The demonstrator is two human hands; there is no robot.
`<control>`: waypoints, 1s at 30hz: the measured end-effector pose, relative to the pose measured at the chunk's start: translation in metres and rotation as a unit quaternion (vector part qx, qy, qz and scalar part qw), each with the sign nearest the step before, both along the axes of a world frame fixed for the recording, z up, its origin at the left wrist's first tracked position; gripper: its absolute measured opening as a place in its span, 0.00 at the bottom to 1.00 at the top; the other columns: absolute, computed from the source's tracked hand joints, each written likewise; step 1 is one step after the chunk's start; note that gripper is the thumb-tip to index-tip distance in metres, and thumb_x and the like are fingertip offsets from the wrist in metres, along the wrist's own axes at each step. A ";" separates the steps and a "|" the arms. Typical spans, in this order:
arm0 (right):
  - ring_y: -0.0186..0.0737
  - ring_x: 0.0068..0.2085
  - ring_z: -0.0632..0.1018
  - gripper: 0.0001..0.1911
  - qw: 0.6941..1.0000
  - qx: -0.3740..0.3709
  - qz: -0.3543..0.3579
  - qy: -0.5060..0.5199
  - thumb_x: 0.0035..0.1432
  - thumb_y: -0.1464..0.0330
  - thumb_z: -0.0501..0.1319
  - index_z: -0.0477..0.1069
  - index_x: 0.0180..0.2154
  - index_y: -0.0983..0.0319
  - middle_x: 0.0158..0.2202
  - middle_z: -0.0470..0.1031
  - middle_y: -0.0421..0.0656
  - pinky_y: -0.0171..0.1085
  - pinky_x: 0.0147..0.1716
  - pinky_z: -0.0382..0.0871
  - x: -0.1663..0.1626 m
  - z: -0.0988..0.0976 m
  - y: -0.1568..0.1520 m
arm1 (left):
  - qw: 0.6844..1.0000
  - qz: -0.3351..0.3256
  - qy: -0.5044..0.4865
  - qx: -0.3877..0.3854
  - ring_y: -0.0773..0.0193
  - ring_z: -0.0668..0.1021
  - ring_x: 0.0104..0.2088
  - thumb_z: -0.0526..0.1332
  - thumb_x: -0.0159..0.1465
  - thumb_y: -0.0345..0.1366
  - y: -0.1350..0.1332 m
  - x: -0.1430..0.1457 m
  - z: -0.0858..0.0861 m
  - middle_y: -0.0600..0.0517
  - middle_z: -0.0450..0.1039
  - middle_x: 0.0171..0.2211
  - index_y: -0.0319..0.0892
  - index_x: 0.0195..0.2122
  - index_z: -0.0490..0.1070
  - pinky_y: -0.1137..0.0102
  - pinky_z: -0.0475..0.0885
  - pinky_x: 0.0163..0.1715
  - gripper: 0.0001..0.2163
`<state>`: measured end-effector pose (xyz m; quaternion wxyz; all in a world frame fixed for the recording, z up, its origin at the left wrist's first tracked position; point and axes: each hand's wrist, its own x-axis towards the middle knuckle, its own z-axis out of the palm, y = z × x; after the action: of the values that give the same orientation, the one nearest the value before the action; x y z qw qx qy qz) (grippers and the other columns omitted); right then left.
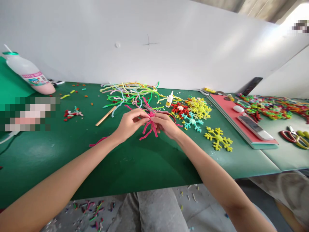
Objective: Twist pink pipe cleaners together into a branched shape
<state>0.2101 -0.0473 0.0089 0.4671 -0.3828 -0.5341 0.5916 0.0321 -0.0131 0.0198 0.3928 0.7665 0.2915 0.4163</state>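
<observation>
Both my hands meet over the green table around a bundle of pink pipe cleaners (151, 126), its loose legs hanging down and out. My left hand (132, 123) pinches the middle of it from the left, thumb and finger together. From the other side my right hand (166, 124) pinches the same middle. Scissors (172, 116) with red handles lie behind my right hand and are partly hidden by it. A loose pink pipe cleaner (98, 141) rests by my left forearm. Right of my hands lie a light blue pipe-cleaner snowflake (192, 121) and a yellow-green one (218, 138).
Behind my hands is a pile of loose pipe cleaners (125, 91), with a wooden stick (105, 116) and a small glue bottle (170, 99) nearby. A drink bottle (31, 74) leans at left. Pink folders (231, 112) carry a phone (254, 128). Another person's leg (287, 193) shows at right.
</observation>
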 end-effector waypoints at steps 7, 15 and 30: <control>0.28 0.19 0.69 0.13 1.000 -0.005 0.017 0.002 0.57 0.64 0.62 0.63 0.25 0.63 0.20 0.63 0.34 0.28 0.16 0.58 -0.001 0.002 -0.003 | 0.999 0.009 0.017 0.046 0.63 0.76 0.33 0.63 0.62 0.40 0.001 -0.003 0.000 0.50 0.74 0.32 0.42 0.31 0.76 0.70 0.71 0.32 0.08; 0.33 0.22 0.76 0.13 0.999 0.007 0.027 0.016 0.56 0.61 0.64 0.67 0.31 0.64 0.23 0.71 0.38 0.30 0.19 0.67 -0.001 0.002 -0.001 | 0.992 0.049 -0.024 0.116 0.64 0.76 0.36 0.63 0.63 0.36 -0.002 -0.002 -0.002 0.50 0.73 0.35 0.42 0.32 0.75 0.72 0.71 0.32 0.05; 0.33 0.21 0.75 0.10 0.998 0.059 0.033 -0.007 0.59 0.63 0.62 0.66 0.34 0.63 0.21 0.73 0.37 0.31 0.20 0.68 -0.001 0.001 -0.002 | 0.998 -0.008 -0.016 -0.053 0.64 0.73 0.33 0.62 0.63 0.44 -0.003 -0.001 0.001 0.52 0.70 0.32 0.40 0.31 0.72 0.70 0.69 0.34 0.12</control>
<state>0.2089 -0.0488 0.0100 0.4653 -0.3407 -0.5835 0.5718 0.0312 -0.0158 0.0208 0.4406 0.7404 0.3004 0.4092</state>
